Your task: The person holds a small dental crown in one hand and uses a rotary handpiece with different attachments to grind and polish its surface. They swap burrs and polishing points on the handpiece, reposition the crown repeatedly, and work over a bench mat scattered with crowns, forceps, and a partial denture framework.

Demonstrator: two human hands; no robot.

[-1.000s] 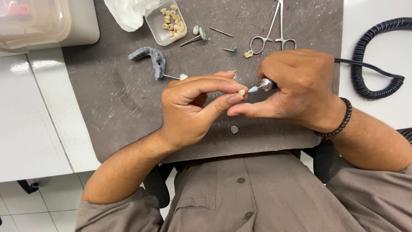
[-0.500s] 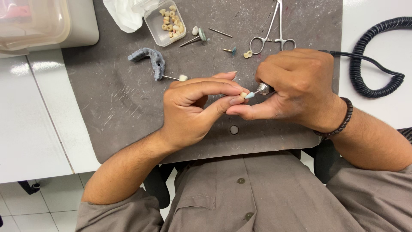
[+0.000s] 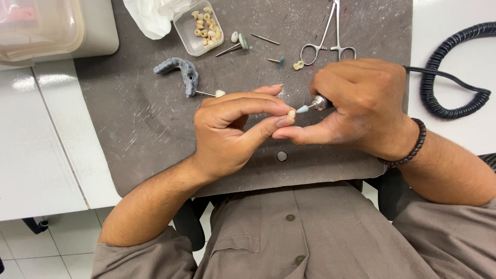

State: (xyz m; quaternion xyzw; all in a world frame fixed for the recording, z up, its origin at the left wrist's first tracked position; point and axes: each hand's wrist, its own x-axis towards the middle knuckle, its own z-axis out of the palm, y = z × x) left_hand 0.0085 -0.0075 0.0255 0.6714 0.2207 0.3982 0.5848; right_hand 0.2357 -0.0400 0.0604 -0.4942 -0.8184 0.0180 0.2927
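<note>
My left hand (image 3: 235, 129) pinches a small cream tooth crown (image 3: 292, 113) between thumb and forefinger above the grey mat (image 3: 129, 129). My right hand (image 3: 359, 106) grips a metal rotary handpiece (image 3: 320, 102). Its pale blue pointed tip (image 3: 302, 109) touches the crown. The right thumb rests against the left fingertips. A dark bead bracelet (image 3: 408, 147) circles my right wrist.
On the mat lie a grey jaw-shaped model (image 3: 178, 72), a clear box of small crowns (image 3: 199, 26), loose burs (image 3: 235, 46), metal forceps (image 3: 328, 33) and a crumpled white tissue (image 3: 150, 15). A black coiled cable (image 3: 449, 67) runs right. A plastic container (image 3: 41, 26) stands top left.
Both hands stay almost in place; the handpiece tip has shifted slightly against the crown between my left fingers.
</note>
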